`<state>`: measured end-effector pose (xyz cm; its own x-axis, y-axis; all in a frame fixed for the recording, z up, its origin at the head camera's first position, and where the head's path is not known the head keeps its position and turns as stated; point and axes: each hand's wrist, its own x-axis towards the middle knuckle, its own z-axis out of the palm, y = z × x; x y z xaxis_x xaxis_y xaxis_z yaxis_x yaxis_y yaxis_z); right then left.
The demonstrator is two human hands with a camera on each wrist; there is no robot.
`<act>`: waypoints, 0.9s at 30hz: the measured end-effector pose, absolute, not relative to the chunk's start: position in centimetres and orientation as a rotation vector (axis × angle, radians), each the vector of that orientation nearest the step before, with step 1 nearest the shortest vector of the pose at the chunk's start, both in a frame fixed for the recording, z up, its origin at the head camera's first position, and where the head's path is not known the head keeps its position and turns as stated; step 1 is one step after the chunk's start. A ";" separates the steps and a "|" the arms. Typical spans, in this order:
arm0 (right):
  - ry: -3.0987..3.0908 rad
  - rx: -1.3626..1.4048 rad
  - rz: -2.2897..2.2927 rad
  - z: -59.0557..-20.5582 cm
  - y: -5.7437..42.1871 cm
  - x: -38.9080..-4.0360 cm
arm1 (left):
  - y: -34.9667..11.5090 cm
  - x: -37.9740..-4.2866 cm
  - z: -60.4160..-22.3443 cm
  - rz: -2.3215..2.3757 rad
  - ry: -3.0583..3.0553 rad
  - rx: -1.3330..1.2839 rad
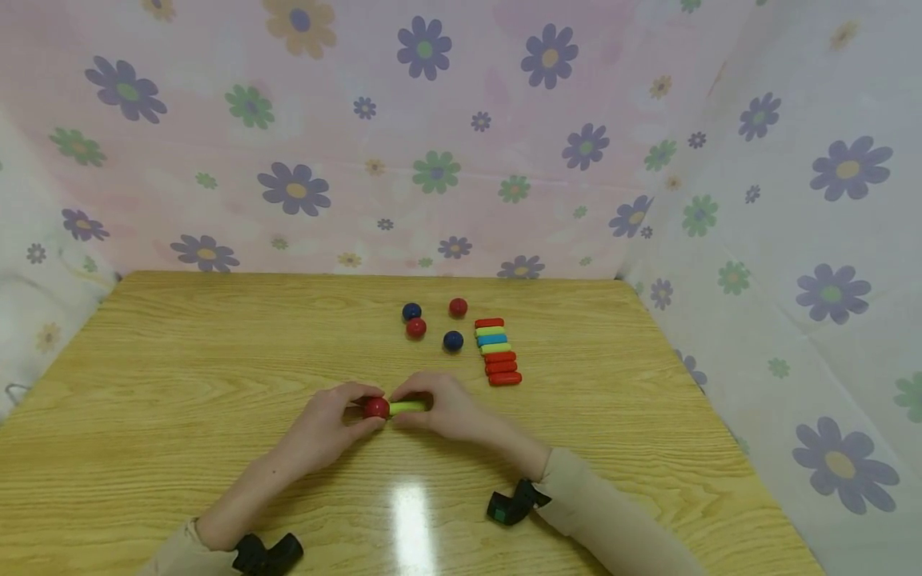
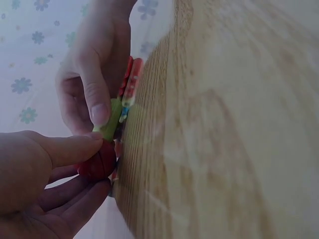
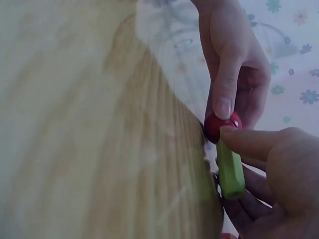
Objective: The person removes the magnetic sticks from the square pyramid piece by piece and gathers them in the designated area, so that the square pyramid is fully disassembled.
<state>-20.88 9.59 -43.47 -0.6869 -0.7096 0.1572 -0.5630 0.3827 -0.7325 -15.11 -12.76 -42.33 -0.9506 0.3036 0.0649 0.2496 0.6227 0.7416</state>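
Note:
Between thumb and fingers my left hand (image 1: 324, 424) grips a shiny red ball (image 1: 376, 408). My right hand (image 1: 450, 410) pinches a light green stick (image 1: 408, 408), its end meeting the ball's right side. The right wrist view shows the green stick (image 3: 231, 172) as a short rod with flat faces, in line with the red ball (image 3: 219, 124). In the left wrist view a groove runs across the red ball (image 2: 98, 162), and the left thumb lies at the joint. Both hands are low over the wooden table (image 1: 180, 352), near its middle.
Farther back are loose balls: a blue one (image 1: 411, 311) beside a red one (image 1: 416, 328), another red one (image 1: 458, 307) and another blue one (image 1: 453, 342). Several red, green and blue sticks (image 1: 495, 349) lie in a column to their right. Flowered cloth (image 1: 461, 200) hangs behind the table.

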 end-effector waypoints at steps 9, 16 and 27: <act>2.462 -1.162 -1.258 -44.1 9.0 -20.7 | -12.9 -15.2 -42.4 1.265 2.769 0.504; 2.473 -1.202 -1.246 -44.2 9.0 -20.7 | -12.9 -15.2 -42.4 1.287 2.747 0.513; 2.512 -1.251 -1.213 -44.3 9.0 -20.6 | -12.8 -15.1 -42.3 1.299 2.739 0.503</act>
